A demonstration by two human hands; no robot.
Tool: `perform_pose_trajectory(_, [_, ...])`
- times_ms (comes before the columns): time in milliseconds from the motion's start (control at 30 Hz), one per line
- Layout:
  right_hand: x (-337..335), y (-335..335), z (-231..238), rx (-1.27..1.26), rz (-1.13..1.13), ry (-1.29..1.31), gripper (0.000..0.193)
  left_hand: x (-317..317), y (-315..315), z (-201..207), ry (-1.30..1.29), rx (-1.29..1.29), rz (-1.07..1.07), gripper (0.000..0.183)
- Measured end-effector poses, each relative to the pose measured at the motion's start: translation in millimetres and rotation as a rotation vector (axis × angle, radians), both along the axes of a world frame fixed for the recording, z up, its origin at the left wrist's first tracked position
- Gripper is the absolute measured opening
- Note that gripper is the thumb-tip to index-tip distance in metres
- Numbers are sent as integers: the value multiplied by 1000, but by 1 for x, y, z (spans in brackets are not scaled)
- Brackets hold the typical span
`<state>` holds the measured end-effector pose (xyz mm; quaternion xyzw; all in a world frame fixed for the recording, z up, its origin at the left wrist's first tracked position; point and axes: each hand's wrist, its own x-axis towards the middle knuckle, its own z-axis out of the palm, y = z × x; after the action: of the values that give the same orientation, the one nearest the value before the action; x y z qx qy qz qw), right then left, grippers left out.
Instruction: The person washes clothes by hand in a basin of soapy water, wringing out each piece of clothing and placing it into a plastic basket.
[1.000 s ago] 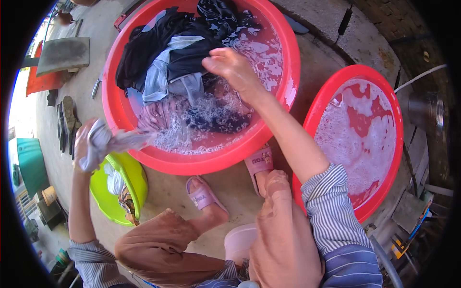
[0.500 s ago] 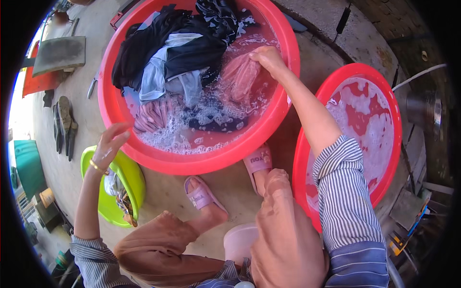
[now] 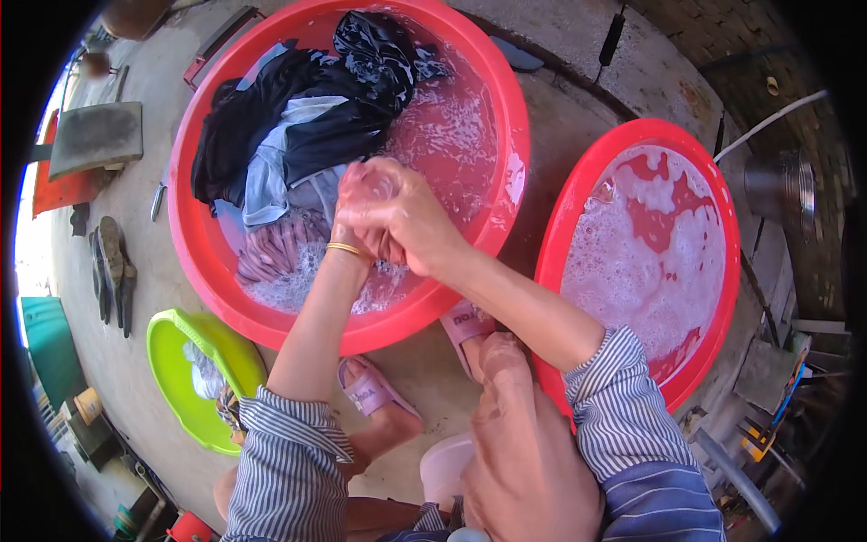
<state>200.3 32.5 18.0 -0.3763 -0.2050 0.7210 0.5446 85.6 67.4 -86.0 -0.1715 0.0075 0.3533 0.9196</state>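
Observation:
Over the large red tub (image 3: pixel 519 135) my two hands are closed together. My left hand (image 3: pixel 354 217), with a gold bracelet at the wrist, and my right hand (image 3: pixel 415 212) press around a wet pink cloth (image 3: pixel 372 185), bunched up and mostly hidden by the fingers. In the tub lie black garments (image 3: pixel 244 117), a light blue-grey garment (image 3: pixel 266 176) and a pinkish striped cloth (image 3: pixel 282 248) in sudsy water. A shiny black bundle (image 3: pixel 370 50) sits at the tub's far side. My forearms hide part of the near water.
At the right stands a second red tub (image 3: pixel 551 271) of foamy water. A lime-green basin (image 3: pixel 167 397) with some cloths is at the lower left. Dark gloves (image 3: pixel 110 271) lie on the concrete floor. My feet in pink slippers (image 3: pixel 370 390) are close to the large tub.
My right hand has lifted the pink cloth from the water and moved left. My left hand has come in from the tub's left rim to join it around the cloth.

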Motion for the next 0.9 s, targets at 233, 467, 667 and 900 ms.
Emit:
perform_pose_trajectory(233, [-19,-21,2,938,-72,-1103,29,8,-12,31,803,108,157,40])
perform_pose_trajectory(467, [89,52,-98,549,80,-1650,30,35,-19,61,932,-28,16,39])
perform_pose_trajectory(667, [80,57,-134,-28,115,-1591,41,-19,-31,25,1358,-15,-101,50])
perform_pose_trajectory(900, [86,47,-193,558,683,-1825,36,-11,-33,31,1447,109,-207,61])
